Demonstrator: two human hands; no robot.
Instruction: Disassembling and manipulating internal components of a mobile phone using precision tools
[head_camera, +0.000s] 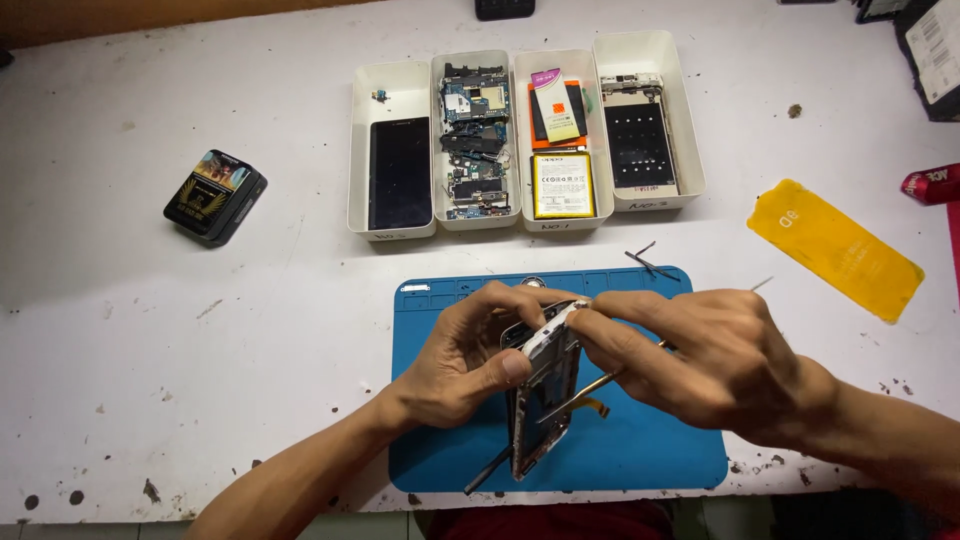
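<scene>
A white phone frame (545, 400) with a dangling orange flex cable is held on edge over a blue work mat (660, 450). My left hand (465, 355) grips the frame from the left, thumb pressed on its side. My right hand (700, 355) pinches the frame's top corner and also holds a thin metal tool (585, 392) that runs along the frame. A dark slim tool (487, 470) pokes out below the frame near the mat's front edge.
Several white trays (392, 85) at the back hold a dark screen, circuit boards, batteries (562, 185) and a phone back panel. A black box (215, 195) lies left, a yellow card (835, 248) right, tweezers (650, 262) behind the mat.
</scene>
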